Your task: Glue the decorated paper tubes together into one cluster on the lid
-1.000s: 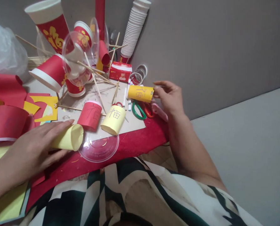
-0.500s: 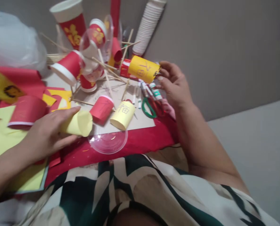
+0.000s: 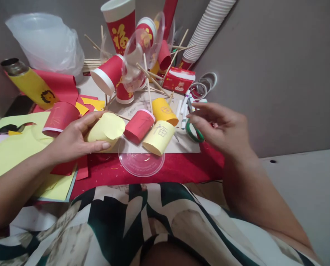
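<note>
– Nearest the body?
– Clear lid point(image 3: 141, 168), on the red cloth point(image 3: 189, 166), overlapping the near edge of the board point(image 3: 188, 146).
– And next, to the left?
– Left hand point(image 3: 73, 140), wrapped round a yellow roll point(image 3: 106, 125). Thumb along the lower side, fingers over the upper, spread only as wide as the roll.
– Just beside that?
– Pale tube point(image 3: 160, 137) with a written character, lying on its side; red tube point(image 3: 139, 127) close against it, towards the roll; orange tube point(image 3: 163, 109) right behind.
– Over to the right?
– Right hand point(image 3: 223, 127), above the green scissors point(image 3: 200, 139). Thumb and forefinger nearly together, just a narrow gap.
– Pinching anything?
– Can't tell. Something grey point(image 3: 189, 106) right at the fingertips, too small to name.
– Farther back?
– Markers point(image 3: 184, 109), then the red box point(image 3: 178, 81), crossed sticks point(image 3: 147, 72) and a tilted cup point(image 3: 109, 72).
– Farthest?
– Stack of cups point(image 3: 209, 33), leaning to the right, near the wall.
</note>
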A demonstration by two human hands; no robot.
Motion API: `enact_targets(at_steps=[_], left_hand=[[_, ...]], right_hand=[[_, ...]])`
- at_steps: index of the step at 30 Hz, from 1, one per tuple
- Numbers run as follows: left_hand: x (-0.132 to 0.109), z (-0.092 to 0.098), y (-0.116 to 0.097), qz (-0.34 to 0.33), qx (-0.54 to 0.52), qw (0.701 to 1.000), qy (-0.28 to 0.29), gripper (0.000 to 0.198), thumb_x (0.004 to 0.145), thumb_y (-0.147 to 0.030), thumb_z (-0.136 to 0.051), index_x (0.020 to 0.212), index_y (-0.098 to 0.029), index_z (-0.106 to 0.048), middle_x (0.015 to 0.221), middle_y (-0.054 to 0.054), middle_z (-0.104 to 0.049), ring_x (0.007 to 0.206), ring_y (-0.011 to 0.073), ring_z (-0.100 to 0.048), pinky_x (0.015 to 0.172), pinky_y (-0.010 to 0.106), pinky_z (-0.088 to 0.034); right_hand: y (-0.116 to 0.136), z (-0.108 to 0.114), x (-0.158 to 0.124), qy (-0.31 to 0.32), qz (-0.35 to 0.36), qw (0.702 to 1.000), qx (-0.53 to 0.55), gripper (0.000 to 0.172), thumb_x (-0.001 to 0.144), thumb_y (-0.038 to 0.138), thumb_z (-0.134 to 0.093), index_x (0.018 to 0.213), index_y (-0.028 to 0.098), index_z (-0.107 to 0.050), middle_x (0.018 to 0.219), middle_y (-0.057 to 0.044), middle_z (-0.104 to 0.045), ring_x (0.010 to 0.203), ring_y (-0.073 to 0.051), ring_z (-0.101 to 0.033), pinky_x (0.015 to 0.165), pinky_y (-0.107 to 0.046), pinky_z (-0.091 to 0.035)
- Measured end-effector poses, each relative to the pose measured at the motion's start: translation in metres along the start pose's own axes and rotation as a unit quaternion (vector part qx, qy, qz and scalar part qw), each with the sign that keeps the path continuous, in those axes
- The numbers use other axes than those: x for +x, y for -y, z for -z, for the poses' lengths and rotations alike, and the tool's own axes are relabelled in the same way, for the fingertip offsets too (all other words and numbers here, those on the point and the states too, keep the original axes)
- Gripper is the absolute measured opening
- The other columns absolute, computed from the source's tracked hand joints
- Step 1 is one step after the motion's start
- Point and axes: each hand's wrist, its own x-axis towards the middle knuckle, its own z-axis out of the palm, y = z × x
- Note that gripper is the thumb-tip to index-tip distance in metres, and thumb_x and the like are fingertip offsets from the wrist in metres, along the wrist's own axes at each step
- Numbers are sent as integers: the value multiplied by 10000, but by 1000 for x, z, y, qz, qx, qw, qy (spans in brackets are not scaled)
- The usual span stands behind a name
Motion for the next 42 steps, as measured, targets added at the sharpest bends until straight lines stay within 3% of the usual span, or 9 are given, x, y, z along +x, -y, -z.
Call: enact_targets(at_steps=[4,7,12,16,22,26,32,36,42], left_hand=[[-5,6,-3,-73,163,982,-63,729,906,-435,-747,1537,-181,-487,1525,106,-605,1290,260,-635,1101,359,-520],[-3,13,-6,-120,311,939,-88,709,957,-488,-661,1557,-163,-467,1470,141,-643,1261,294,-649,1065,411,-537],[12,13,-15,-70,508,859,-17,585,1021,-360,-514,1565,-148,-483,1366,208,-668,1168,385,-669,963,532,-557],[22,7,-16,-88,546,833,26,543,1030,-209,-417,1553,-78,-479,1427,243,-625,1299,389,-620,1090,540,-487],[27,-10,-26,-161,415,895,-3,662,982,-491,-564,1554,-170,-479,1524,174,-580,1390,384,-560,1142,521,-452],[45,-36,-43,-92,379,920,23,768,991,-523,-565,1641,-181,-342,1459,184,-640,1236,363,-674,992,455,-544],[80,-61,-47,-28,341,938,59,840,988,-547,-528,1674,-164,-229,1335,187,-716,1147,363,-721,914,432,-557],[82,-59,-44,-22,270,960,67,843,947,-479,-581,1653,-140,-271,1374,197,-698,1160,350,-720,925,411,-559],[64,-33,-39,-31,249,967,31,868,930,-498,-589,1671,-207,-244,1604,153,-528,1320,368,-645,1040,471,-552]], right_hand=[[17,-9,-25,110,100,987,-59,662,877,393,-769,1495,278,-561,1283,-107,-749,1106,-280,-731,919,-459,-611],[17,-16,-33,115,171,971,-120,637,924,343,-709,1529,284,-515,1396,-142,-688,1248,-322,-680,1045,-533,-566],[14,-25,-27,101,210,957,-175,464,964,289,-629,1427,277,-605,1346,-131,-719,1236,-335,-686,1048,-554,-551],[15,-29,-26,82,181,963,-180,448,970,325,-621,1412,251,-615,1290,-128,-752,1155,-320,-719,984,-525,-584],[12,-31,-35,115,48,985,-119,574,950,466,-652,1475,246,-574,1272,-123,-755,1014,-291,-751,807,-450,-629],[6,-29,-30,82,28,991,-98,545,952,453,-653,1457,258,-588,1078,-82,-785,882,-251,-750,734,-408,-621],[-32,-28,10,27,137,975,-174,532,895,265,-632,1427,290,-623,1365,-114,-705,1223,-322,-683,1042,-556,-570],[-55,-39,29,111,118,972,-169,577,839,206,-664,1410,282,-649,1391,-105,-710,1273,-330,-674,1085,-571,-555],[-68,-42,40,-21,-13,999,-40,389,751,113,-626,1071,245,-803,1031,-52,-829,966,-267,-769,973,-494,-605]])
